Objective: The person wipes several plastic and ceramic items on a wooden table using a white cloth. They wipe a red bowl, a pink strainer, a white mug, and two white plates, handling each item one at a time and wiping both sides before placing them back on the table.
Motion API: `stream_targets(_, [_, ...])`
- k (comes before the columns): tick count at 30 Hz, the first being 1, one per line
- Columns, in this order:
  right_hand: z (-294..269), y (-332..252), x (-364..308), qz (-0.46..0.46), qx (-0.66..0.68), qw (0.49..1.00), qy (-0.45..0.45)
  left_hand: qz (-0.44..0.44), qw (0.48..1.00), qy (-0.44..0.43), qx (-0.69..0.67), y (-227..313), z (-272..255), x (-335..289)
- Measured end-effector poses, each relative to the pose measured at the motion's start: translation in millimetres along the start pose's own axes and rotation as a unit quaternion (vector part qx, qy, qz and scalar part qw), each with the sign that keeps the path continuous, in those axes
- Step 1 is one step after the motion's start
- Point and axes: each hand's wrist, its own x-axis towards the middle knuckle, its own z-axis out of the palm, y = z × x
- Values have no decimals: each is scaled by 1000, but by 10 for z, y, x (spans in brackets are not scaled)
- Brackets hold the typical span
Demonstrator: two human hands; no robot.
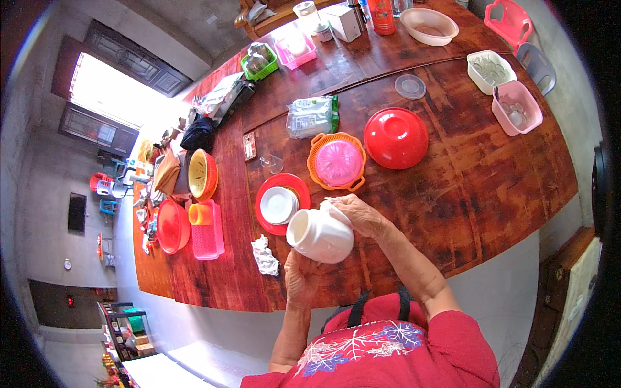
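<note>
Pinches a white cloth (337,211) against the white jar (328,242) with the right hand (362,217), with fingers clamped together on the cloth. Cradles the jar from below with the left hand (302,279), clasping the underside with fingers partly hidden. Holds the jar tilted over the near side of the wooden table (453,223), with the mouth turned left. Has a crumpled white rag (264,256) just left of the jar, and a red plate (284,179) with stacked white dishes (277,205) just beyond, leftward. Includes, beyond the jar, an orange basket (315,156) bearing a pink bowl (339,161), plus an upturned red bowl (396,139) farther right. Shows a pink basket (207,242) well left of the jar.
</note>
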Motion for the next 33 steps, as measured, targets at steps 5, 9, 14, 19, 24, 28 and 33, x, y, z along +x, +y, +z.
stream_targets(5, [249, -636, 44, 126, -157, 972, 124, 9, 996, 81, -24, -115, -50, 71])
stream_targets(9, [533, -1012, -208, -40, -380, 916, 123, 12, 994, 93, -58, -101, 33, 132])
stream_targets(14, [384, -854, -169, -22, -255, 962, 90, -6, 999, 15, -44, -67, -94, -5])
stream_targets(19, [-1, -532, 27, 222, 142, 958, -109, -53, 997, -53, -34, -80, -407, -117])
stream_targets(24, [189, 76, -291, 198, 358, 912, -35, -27, 999, 17, 17, -100, -188, -124])
stream_targets(28, [497, 186, -508, 232, 626, 742, 63, -50, 996, 65, -27, -84, 26, -77])
stream_targets(33, [720, -69, -694, 232, 745, 622, 66, -27, 992, 110, -57, -108, 168, 71])
